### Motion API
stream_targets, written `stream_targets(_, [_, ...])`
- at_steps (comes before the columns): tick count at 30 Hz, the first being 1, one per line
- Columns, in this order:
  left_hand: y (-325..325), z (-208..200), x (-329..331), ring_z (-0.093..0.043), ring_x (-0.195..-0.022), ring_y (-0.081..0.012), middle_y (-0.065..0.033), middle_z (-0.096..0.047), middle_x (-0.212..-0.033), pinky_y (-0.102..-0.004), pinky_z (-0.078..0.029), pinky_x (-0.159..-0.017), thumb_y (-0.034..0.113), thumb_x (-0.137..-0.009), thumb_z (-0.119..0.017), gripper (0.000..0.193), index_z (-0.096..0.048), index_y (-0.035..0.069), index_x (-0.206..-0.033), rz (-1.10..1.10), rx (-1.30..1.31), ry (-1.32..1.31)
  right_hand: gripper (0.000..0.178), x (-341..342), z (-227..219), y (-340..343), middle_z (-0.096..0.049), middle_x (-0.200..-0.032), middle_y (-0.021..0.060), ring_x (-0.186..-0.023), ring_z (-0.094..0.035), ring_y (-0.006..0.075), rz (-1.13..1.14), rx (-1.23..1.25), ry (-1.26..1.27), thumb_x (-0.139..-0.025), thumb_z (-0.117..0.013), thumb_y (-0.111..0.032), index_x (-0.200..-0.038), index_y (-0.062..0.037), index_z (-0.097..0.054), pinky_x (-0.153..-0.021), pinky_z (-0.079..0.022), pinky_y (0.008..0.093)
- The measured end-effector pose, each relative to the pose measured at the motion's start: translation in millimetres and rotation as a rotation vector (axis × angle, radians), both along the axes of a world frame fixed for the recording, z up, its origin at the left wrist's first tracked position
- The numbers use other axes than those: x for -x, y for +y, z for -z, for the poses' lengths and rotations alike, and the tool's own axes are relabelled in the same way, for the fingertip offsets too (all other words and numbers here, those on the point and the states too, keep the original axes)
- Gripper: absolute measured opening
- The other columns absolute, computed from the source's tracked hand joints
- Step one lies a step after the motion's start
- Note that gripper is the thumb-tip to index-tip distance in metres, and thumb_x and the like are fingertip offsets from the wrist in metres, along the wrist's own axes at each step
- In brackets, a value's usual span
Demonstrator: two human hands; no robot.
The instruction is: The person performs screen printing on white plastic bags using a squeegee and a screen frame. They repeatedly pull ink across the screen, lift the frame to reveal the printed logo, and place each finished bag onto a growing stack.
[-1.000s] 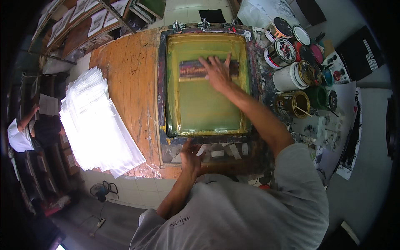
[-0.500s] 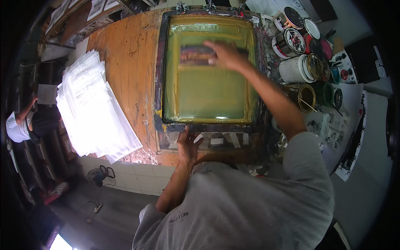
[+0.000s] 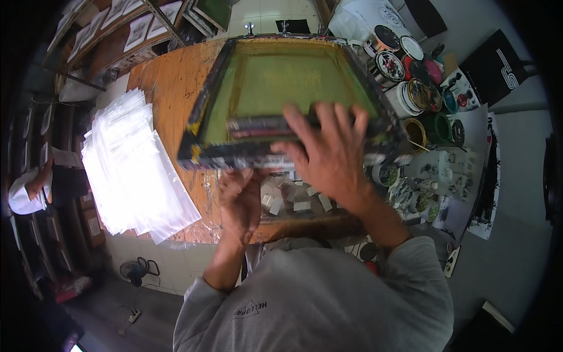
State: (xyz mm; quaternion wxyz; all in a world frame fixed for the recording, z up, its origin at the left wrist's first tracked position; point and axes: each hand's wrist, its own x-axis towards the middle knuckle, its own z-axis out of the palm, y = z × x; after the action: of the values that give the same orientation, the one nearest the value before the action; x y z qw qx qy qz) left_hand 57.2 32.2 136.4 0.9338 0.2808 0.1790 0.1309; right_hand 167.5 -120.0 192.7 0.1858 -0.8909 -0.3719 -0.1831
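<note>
A screen-printing frame [image 3: 193,136], dark-edged with yellow-green mesh [image 3: 281,76], stands tilted, its near edge raised off the wooden table. Across the near end of the mesh lies a dark squeegee [image 3: 252,127]. My right hand [image 3: 334,152] has its fingers over the squeegee, while its thumb reaches down at the frame's near edge. Just below that edge, my left hand [image 3: 239,202] is closed with curled fingers; the frame partly hides the fingertips, so what they hold cannot be made out. Pale tape pieces [image 3: 302,206] show on the surface below the frame.
A fanned stack of clear plastic bags [image 3: 138,170] covers the left of the table [image 3: 176,76]. Several paint tins [image 3: 389,66] crowd the right side. A standing fan [image 3: 138,270] is on the floor at lower left. Another person [image 3: 26,193] is at the shelves far left.
The frame's near edge has risen. My right hand has brought the squeegee from the upper mesh down to the near end. My left hand has shifted slightly left, below the raised edge.
</note>
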Motion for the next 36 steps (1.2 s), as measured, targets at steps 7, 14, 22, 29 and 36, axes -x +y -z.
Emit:
stream_targets(7, [65.1, 55.7, -149.7, -0.069, -0.102, -0.0274, -0.014, -0.073, -0.109, -0.0464, -0.046, -0.105, 0.023, -0.102, -0.055, 0.033, -0.072, 0.003, -0.122, -0.015, -1.065, 0.045, 0.042, -104.1, -105.4, 28.1, -0.062, -0.098, 0.0104, -0.09, -0.058, 0.0241, -0.037, 0.031, -0.02, -0.102, -0.057, -0.046, -0.115, -0.0086, -0.069, -0.092, -0.048, 0.0463])
stream_targets(14, [86.2, 232.6, -216.6, -0.055, -0.116, -0.0381, -0.0147, -0.061, -0.119, -0.0498, -0.043, -0.1, 0.029, -0.098, -0.064, 0.027, -0.075, 0.015, -0.118, 0.068, -2.115, 0.503, 0.042, -145.3, -183.7, 56.8, -0.058, -0.065, 0.0045, -0.06, -0.055, 0.0164, 0.103, 0.144, 0.48, -0.109, -0.047, -0.038, -0.102, -0.003, -0.069, -0.082, -0.056, 0.0444])
stream_targets(22, [101.7, 160.5, -169.9, -0.071, -0.082, -0.0407, -0.0261, -0.072, -0.094, -0.0431, -0.055, -0.072, 0.012, -0.101, -0.061, 0.015, -0.07, 0.0, -0.106, -0.255, -1.59, 0.203, 0.053, -182.7, -161.5, 70.0, -0.066, -0.082, 0.0148, -0.078, -0.062, 0.0237, 0.096, 0.016, 0.218, -0.105, -0.052, -0.048, -0.096, 0.0014, -0.071, -0.075, -0.049, 0.0387])
stream_targets(29, [360.1, 172.2, -12.4, -0.074, -0.079, -0.0415, -0.0265, -0.074, -0.087, -0.0468, -0.057, -0.072, 0.027, -0.101, -0.062, 0.028, -0.073, 0.005, -0.116, -0.67, -1.607, 0.892, 0.056, -200.7, -139.8, 49.5, -0.066, -0.123, 0.0141, -0.116, -0.06, 0.0253, -0.002, -0.091, 0.192, -0.101, -0.06, -0.054, -0.126, -0.0047, -0.068, -0.103, -0.044, 0.0381])
stream_targets(36, [369.5, 182.5, 171.4, -0.046, -0.137, -0.0487, -0.0335, -0.048, -0.147, -0.0535, -0.037, -0.116, 0.022, -0.101, -0.06, 0.054, -0.049, -0.013, -0.14, -0.711, -2.059, 1.096, 0.065, -201.5, -126.0, 43.3, -0.069, -0.127, 0.0129, -0.116, -0.062, 0.0207, 0.146, -0.146, 0.286, -0.098, -0.062, -0.059, -0.135, -0.0067, -0.067, -0.104, -0.044, 0.0325])
